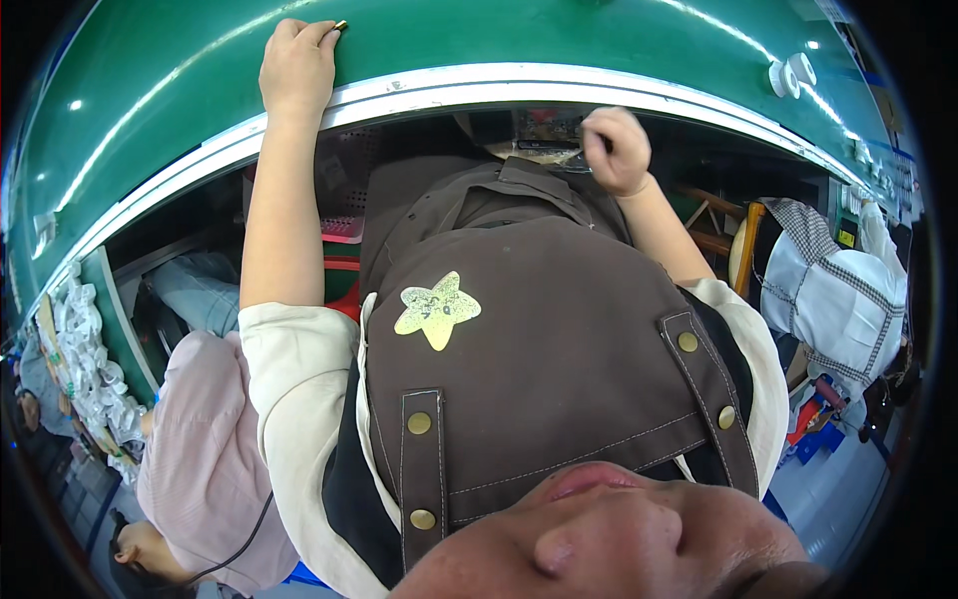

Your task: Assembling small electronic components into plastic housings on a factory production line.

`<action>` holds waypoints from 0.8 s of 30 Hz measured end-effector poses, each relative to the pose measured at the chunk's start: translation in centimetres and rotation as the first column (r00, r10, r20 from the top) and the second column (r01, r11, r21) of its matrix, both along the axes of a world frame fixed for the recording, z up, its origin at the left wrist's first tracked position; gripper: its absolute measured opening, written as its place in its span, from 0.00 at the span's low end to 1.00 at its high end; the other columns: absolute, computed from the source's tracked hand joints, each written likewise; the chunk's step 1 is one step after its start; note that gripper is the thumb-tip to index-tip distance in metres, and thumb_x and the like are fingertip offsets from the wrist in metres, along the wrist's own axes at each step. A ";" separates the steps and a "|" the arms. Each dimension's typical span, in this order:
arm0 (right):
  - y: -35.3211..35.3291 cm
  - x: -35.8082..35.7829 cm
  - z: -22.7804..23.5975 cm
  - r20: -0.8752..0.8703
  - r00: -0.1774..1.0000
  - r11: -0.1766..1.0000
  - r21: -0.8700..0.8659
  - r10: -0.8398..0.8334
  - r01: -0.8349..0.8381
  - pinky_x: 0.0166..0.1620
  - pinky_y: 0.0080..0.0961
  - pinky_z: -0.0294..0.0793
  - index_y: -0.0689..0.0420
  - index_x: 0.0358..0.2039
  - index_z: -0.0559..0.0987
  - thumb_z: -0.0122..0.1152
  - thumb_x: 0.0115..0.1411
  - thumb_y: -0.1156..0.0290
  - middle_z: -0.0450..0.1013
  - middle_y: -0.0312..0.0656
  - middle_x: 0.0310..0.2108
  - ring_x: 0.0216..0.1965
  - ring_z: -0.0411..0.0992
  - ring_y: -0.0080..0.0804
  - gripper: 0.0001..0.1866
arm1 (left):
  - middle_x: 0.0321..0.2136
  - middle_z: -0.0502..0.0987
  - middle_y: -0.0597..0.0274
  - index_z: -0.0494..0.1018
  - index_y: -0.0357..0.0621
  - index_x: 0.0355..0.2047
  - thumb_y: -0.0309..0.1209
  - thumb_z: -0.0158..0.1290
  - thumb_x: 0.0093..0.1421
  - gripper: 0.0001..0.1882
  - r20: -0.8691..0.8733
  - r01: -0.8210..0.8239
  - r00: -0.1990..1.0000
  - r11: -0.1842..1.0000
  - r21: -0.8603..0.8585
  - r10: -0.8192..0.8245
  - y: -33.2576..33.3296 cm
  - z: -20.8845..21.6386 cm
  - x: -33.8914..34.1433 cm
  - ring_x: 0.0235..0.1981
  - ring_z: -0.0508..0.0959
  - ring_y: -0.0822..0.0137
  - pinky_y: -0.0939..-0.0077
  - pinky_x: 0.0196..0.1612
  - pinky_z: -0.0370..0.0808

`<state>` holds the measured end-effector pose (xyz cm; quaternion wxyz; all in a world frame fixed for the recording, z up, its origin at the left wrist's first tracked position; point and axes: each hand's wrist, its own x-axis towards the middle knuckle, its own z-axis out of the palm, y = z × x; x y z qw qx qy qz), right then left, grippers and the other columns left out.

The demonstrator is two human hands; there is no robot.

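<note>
My left hand [297,65] rests on the green table top [559,40] just past its white front edge. Its fingertips pinch a small brass-coloured piece [340,25]. My right hand [616,150] is curled into a fist below the table edge, above my brown apron [559,339]. It hovers by a dark tray [544,135] under the table. Whether anything sits inside the fist is hidden. A pale yellow star sticker [437,308] is on the apron's chest.
Two small white round parts [791,73] lie on the table at the far right. A person in a pink top [205,449] sits to my left beside a heap of white pieces [90,369]. A person in a checked shirt [833,290] and a wooden chair [743,245] are on my right.
</note>
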<state>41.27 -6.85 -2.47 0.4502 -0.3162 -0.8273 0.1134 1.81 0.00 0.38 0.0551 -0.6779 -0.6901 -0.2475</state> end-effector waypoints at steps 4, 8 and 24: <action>-0.7 0.5 -4.8 0.536 0.841 0.880 -0.362 -0.072 0.307 0.42 0.41 0.75 0.58 0.36 0.80 0.59 0.58 0.64 0.78 0.48 0.34 0.36 0.76 0.50 0.11 | 0.36 0.76 0.66 0.82 0.55 0.37 0.39 0.56 0.60 0.09 -0.004 0.004 1.000 1.000 -0.010 -0.004 0.2 0.0 0.0 0.42 0.77 0.62 0.65 0.45 0.75; 0.3 1.0 -8.0 0.829 0.557 0.662 -0.444 0.049 0.604 0.46 0.41 0.76 0.58 0.35 0.83 0.55 0.59 0.59 0.79 0.53 0.36 0.41 0.77 0.49 0.16 | 0.36 0.76 0.66 0.82 0.55 0.37 0.39 0.56 0.61 0.09 0.012 0.002 1.000 1.000 -0.015 -0.002 0.3 0.0 0.0 0.42 0.77 0.61 0.65 0.44 0.76; 1.6 1.8 -11.7 0.740 0.663 0.672 -0.434 -0.114 0.600 0.54 0.48 0.71 0.56 0.58 0.65 0.60 0.56 0.60 0.69 0.63 0.52 0.52 0.69 0.60 0.31 | 0.35 0.76 0.65 0.82 0.55 0.37 0.40 0.56 0.60 0.09 0.019 0.026 0.999 1.000 0.003 -0.026 0.6 -0.4 -0.5 0.40 0.77 0.61 0.65 0.43 0.76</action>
